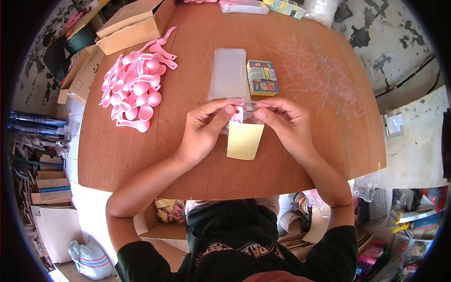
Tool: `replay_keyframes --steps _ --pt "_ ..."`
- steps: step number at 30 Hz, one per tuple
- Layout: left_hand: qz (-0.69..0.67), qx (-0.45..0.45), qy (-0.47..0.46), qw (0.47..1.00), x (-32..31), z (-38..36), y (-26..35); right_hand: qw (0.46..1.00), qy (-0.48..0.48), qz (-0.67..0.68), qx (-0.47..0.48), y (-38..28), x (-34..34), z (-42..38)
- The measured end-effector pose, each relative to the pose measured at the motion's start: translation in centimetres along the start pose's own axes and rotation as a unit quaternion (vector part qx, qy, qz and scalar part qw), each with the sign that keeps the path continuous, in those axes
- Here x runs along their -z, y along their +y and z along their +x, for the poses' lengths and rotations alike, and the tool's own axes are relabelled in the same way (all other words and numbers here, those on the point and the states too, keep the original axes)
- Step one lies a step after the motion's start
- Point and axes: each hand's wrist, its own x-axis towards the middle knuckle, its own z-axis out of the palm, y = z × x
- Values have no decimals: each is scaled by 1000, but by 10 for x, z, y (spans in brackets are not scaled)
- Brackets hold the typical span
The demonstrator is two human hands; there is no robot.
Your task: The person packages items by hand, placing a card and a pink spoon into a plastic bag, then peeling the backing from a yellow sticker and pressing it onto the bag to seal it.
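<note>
A small clear plastic bag [244, 113] is pinched at its upper edge between both hands above the middle of a round wooden table [329, 141], with the left hand [204, 129] gripping it by thumb and forefinger on one side and the right hand [286, 122] doing the same on the other. A pink spoon [238, 114] and a pale yellow card [244, 141] are seen inside or against the bag, the card hanging below the fingers; whether the card is fully enclosed cannot be told. The step in hand is judged to be the closing of the filled bag along its top. A stack of empty clear bags [228, 74] is laid flat just beyond the hands, and a small printed box [262, 77] is set beside it to the right. A heap of pink spoons [134, 91] is piled on the left part of the table, near two cardboard boxes [129, 26] at the far left edge. More packets [244, 6] are lined along the far rim. The next move is judged to call for an even press along the bag's mouth, so that spoon and card are kept from slipping out, with both pinches held level.
</note>
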Motion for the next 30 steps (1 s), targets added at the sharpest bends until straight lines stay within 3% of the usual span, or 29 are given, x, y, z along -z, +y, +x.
replay_keyframes --steps 2,4,11,17,29,30 --pt "-11 3 0 1000 3 3 -4 1000 3 9 2 3 1 0" --pt "66 -73 -11 995 7 7 -9 1000 -4 19 0 1 3 1" --pt "25 -49 -33 998 14 9 -10 997 -58 -24 40 2 11 3" --pt "86 -78 -81 990 22 11 -9 992 -100 -29 78 6 16 5" --pt "68 -68 -111 989 30 12 -10 979 -118 -104 128 10 22 5" --pt "20 -51 -123 991 32 12 -10 979 -119 -104 127 10 21 5"
